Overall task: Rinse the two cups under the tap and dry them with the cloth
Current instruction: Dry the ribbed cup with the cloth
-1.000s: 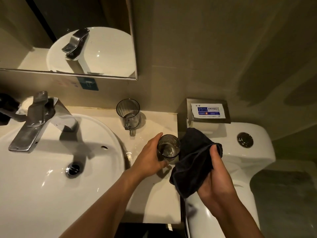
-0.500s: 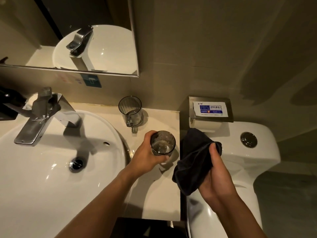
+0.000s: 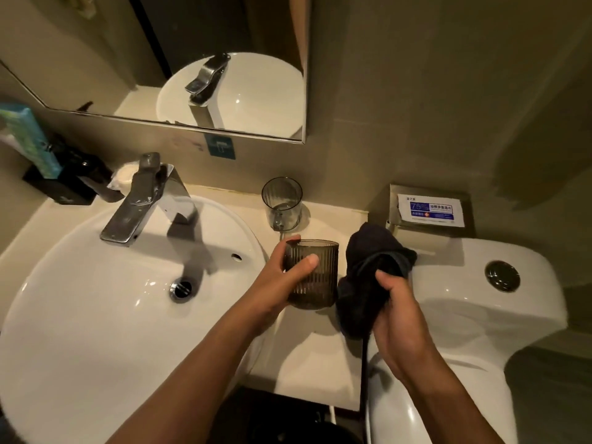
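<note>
Smoky ribbed plastic marks the tumbler (image 3: 312,274) that the left hand (image 3: 282,280) holds upright above the countertop (image 3: 320,357), thumb across its near wall and fingers curled round the far side, just right of the white basin (image 3: 96,315). At its three o'clock the right hand (image 3: 397,318) is closed on a bunched dark cloth (image 3: 368,277), close beside the tumbler; I cannot tell whether they touch. A second, clear cup (image 3: 282,200) stands on the countertop at twelve o'clock, possibly with a little water in it. Drying seems the step in hand: keep the tumbler firmly held, push a fold of cloth inside, turn it against the ribs, then wipe rim and base.
</note>
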